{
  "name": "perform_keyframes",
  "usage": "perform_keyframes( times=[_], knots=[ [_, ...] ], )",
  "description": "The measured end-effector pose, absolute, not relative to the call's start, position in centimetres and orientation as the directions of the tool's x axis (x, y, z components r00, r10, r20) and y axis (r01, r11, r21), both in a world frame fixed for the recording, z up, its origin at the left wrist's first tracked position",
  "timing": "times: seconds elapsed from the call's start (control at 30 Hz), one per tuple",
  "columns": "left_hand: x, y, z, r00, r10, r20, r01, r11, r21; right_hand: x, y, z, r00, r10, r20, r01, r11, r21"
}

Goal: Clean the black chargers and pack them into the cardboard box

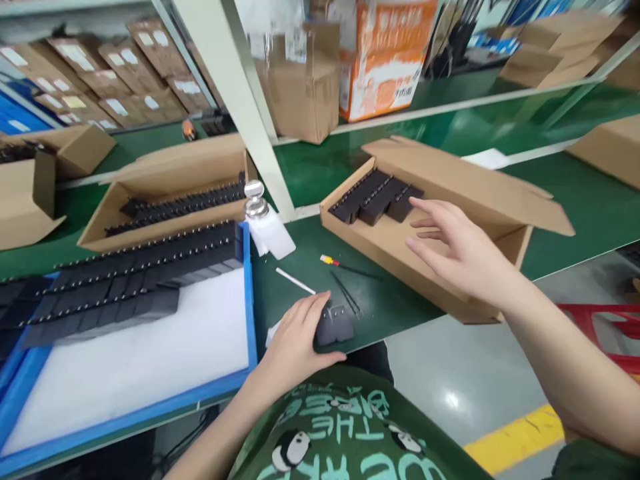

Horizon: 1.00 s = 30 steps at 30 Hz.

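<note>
The left grip [295, 340] is curved round the left end of a small set of black blocks [336, 325] on the tabletop [387, 313], near its front edge; whether it clamps them or only steadies them, I cannot tell. The right grip [445, 243] is spread wide over the near carton [400, 269], thumb and fingers well apart with nothing visible between them, its fingertips close to the packed blocks [380, 197]; contact there is unclear. Those blocks stand in short rows at the carton's left end, while most of its floor is bare cardboard, so I judge the carton only partly filled. Just beside the left grip lie a white stick [295, 280], a yellow-tipped cable [355, 270] and thin black strips [346, 292]. Further left, long rows of blocks [130, 280] cover much of the blue-edged tray [249, 300], leaving its front right white; behind it, a second carton [185, 175] holds more rows. Plenty seems left to handle, though which way the blocks pass between containers cannot be told.
</note>
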State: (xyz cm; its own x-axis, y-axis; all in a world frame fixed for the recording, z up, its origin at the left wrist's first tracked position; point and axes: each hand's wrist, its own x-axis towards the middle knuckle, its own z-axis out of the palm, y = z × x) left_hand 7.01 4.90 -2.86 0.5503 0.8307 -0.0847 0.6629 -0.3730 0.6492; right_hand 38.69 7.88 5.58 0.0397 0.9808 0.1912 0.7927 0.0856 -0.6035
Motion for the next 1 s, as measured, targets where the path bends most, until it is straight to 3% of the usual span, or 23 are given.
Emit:
perform_keyframes(
  times=[0.03, 0.1, 0.27, 0.4, 0.47, 0.53, 0.6, 0.67, 0.83, 0.93, 1.0],
  knots=[
    [7.7, 5.0, -2.9, 0.553, 0.828, -0.09, 0.652, -0.363, 0.666, 37.5, 5.6, 5.8, -0.033, 0.963, 0.268, 0.782, 0.192, -0.593],
    [9.0, 5.1, -3.0, 0.549, 0.828, -0.114, 0.638, -0.327, 0.697, 35.4, 1.5, 5.7, -0.087, 0.949, 0.302, 0.741, 0.264, -0.617],
    [10.4, 5.4, -3.7, 0.467, 0.872, -0.147, 0.535, -0.147, 0.832, 32.2, -4.5, 3.0, 0.159, 0.964, 0.213, 0.479, 0.113, -0.871],
    [7.9, 6.1, -3.2, 0.314, 0.936, -0.16, 0.297, 0.063, 0.953, 30.7, -5.0, 0.7, 0.308, 0.922, 0.236, 0.462, 0.072, -0.884],
    [5.9, 6.1, -2.4, 0.217, 0.956, -0.2, 0.144, 0.172, 0.975, 28.9, -4.2, -0.8, 0.175, 0.945, 0.277, 0.581, 0.127, -0.804],
    [4.2, 5.8, -1.4, 0.139, 0.957, -0.254, 0.006, 0.256, 0.967, 26.0, -3.0, -2.6, -0.16, 0.947, 0.277, 0.666, 0.311, -0.678],
    [3.1, 5.2, -0.5, 0.105, 0.946, -0.307, -0.097, 0.317, 0.944, 22.3, -1.7, -4.7, -0.432, 0.858, 0.276, 0.656, 0.509, -0.557],
    [2.6, 4.7, 0.0, 0.1, 0.932, -0.348, -0.17, 0.361, 0.917, 19.0, -0.5, -6.6, -0.516, 0.791, 0.329, 0.631, 0.61, -0.479],
    [1.7, 4.0, 0.1, 0.109, 0.915, -0.388, -0.288, 0.402, 0.869, 17.2, 1.5, -7.7, -0.393, 0.782, 0.483, 0.604, 0.616, -0.505],
    [1.3, 3.8, -0.6, 0.114, 0.915, -0.386, -0.323, 0.402, 0.857, 18.9, 1.6, -3.9, -0.151, 0.813, 0.562, 0.634, 0.516, -0.576],
    [1.4, 3.7, -1.3, 0.125, 0.915, -0.383, -0.318, 0.403, 0.858, 19.4, 1.4, -0.8, -0.049, 0.778, 0.627, 0.63, 0.511, -0.585]
  ],
)
